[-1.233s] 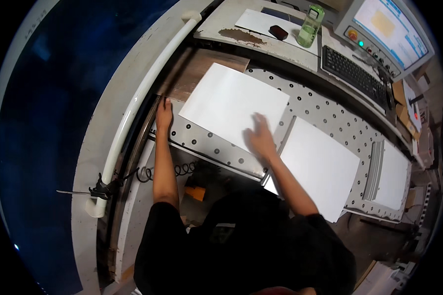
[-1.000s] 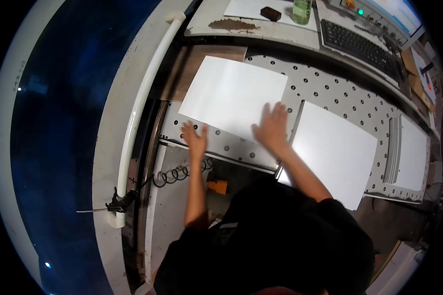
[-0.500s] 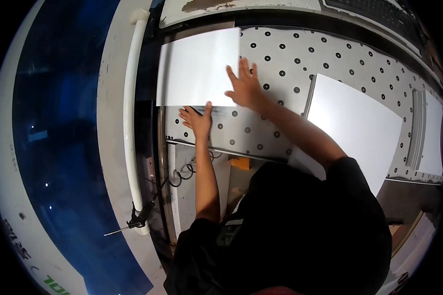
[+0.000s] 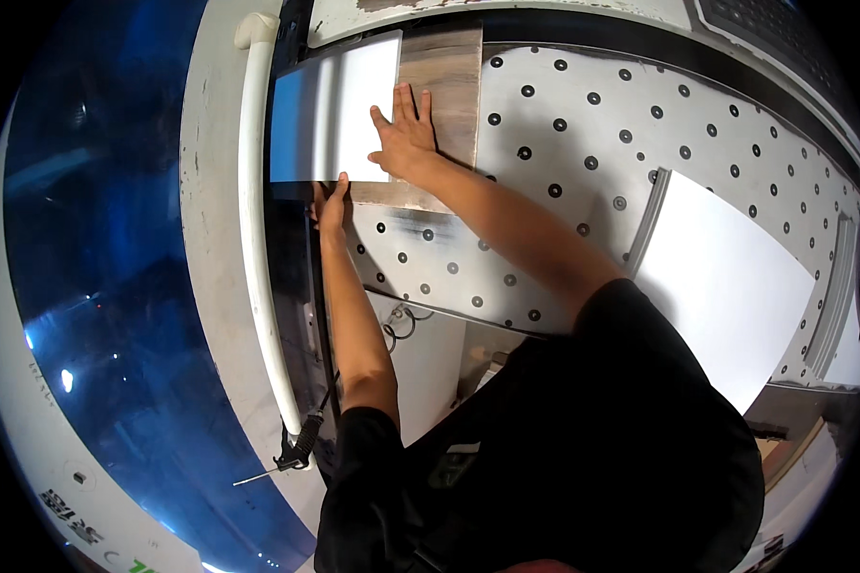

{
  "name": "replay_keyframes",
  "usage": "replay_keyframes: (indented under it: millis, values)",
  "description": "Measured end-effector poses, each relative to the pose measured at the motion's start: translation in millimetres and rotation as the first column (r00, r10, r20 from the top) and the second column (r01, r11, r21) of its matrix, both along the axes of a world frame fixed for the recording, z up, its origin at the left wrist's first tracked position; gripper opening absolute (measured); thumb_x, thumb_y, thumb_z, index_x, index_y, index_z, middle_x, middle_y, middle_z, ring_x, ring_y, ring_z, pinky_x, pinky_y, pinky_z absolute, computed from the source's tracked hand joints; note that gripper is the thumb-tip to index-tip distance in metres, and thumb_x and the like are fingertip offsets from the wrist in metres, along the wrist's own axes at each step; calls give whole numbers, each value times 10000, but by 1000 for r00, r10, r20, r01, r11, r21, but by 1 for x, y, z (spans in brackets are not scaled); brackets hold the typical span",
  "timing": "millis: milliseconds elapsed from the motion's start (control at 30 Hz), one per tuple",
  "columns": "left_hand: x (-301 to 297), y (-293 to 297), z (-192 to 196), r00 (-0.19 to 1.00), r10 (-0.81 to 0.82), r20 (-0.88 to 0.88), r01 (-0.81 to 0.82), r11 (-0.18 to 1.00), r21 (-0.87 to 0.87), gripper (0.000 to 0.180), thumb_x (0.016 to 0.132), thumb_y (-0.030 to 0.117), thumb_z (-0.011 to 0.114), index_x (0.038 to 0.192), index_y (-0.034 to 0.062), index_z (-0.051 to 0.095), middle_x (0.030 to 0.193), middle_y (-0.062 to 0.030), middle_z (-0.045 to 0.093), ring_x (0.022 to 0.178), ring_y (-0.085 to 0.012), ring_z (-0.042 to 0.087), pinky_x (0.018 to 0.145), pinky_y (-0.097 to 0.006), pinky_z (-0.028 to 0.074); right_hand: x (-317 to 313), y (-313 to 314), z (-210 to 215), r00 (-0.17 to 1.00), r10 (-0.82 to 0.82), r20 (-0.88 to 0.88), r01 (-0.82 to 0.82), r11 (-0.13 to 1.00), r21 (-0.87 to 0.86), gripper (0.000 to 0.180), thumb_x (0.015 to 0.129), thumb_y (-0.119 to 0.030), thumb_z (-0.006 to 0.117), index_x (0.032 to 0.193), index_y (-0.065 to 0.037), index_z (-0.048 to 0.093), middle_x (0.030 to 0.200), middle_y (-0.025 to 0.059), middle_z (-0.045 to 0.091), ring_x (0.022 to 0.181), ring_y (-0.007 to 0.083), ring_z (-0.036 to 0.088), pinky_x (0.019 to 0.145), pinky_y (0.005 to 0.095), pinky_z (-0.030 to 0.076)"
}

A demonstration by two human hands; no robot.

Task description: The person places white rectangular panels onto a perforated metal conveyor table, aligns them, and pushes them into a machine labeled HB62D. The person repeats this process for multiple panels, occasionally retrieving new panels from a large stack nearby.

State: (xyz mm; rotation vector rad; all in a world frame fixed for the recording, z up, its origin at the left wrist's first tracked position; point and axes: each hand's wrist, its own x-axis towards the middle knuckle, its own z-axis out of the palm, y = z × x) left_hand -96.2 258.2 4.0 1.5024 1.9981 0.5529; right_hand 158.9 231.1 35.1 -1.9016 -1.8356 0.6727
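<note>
A glossy white panel (image 4: pixel 358 115) lies at the far left, its left end reflecting blue. It partly covers a brown wood-grain board (image 4: pixel 440 105) that shows along its right and near sides. My right hand (image 4: pixel 406 143) rests with fingers spread over the panel's right edge, fingertips reaching toward the wood-grain board. At the panel's near edge is my left hand (image 4: pixel 331 203), thumb pointing up against that edge and apart from the fingers. Some of the left fingers are partly hidden near the edge. Both hands appear to touch the panel without being wrapped round it.
The light table (image 4: pixel 569 91) is dotted with black round studs. A stack of white panels (image 4: pixel 726 277) lies at right, with another stack (image 4: pixel 836 306) beyond. A white pipe (image 4: pixel 255 239) and blue glossy cover (image 4: pixel 96 286) border the left. An air gun (image 4: pixel 301 449) hangs near the pipe.
The white panel has slid left, uncovering the wood-grain board. Both hands moved left with it, and the view has shifted slightly.
</note>
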Motion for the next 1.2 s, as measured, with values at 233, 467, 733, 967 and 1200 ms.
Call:
replay_keyframes:
  millis: [233, 467, 733, 967, 1200]
  values:
    - [3, 4, 13, 974, 160, 160, -159, 987, -19, 879, 876, 362, 796, 1561, 40, 349, 1609, -169, 350, 1492, -311, 309, 1211, -408, 245, -21, 18, 1, 1000, 19, 24, -19, 1000, -16, 876, 890, -525, 663, 1579, -102, 323, 1623, 350, 124, 1548, 433, -22, 1198, 640, -60]
    - [4, -5, -41, 949, 315, 24, -302, 884, 357, 707, 787, 587, 785, 1336, 157, 673, 1429, -207, 548, 1331, -408, 467, 1149, -510, 303, -21, 16, -1, 1000, 17, 2, -17, 999, 32, 873, 884, -541, 663, 1577, -124, 333, 1612, 362, 148, 1544, 446, 10, 1201, 636, -46]
    - [12, 0, -45, 958, 273, -86, -207, 870, 448, 612, 889, 531, 693, 1355, 136, 649, 1324, -182, 631, 1304, -381, 494, 1139, -479, 308, 62, 23, -16, 973, -230, 14, 223, 955, 198, 651, 863, -421, 664, 1433, -133, 535, 1545, 275, 381, 1471, 410, 299, 1174, 640, 215]
    - [17, -10, -35, 946, 223, -234, -125, 919, 373, 679, 946, 593, 575, 1437, 123, 566, 1265, -240, 562, 1247, -412, 487, 1121, -508, 304, 120, 12, -40, 830, -535, -159, 551, 741, 384, 588, 806, -304, 625, 1320, -23, 576, 1460, 275, 484, 1432, 401, 359, 1211, 582, 84]
    - [10, -16, -40, 960, 168, -225, -59, 904, 423, 686, 966, 590, 542, 1463, 117, 530, 1239, -282, 579, 1193, -466, 509, 1072, -521, 358, 116, 18, -35, 788, -545, -287, 615, 671, 414, 507, 812, -327, 648, 1256, -81, 640, 1379, 199, 593, 1374, 353, 461, 1218, 561, 85]
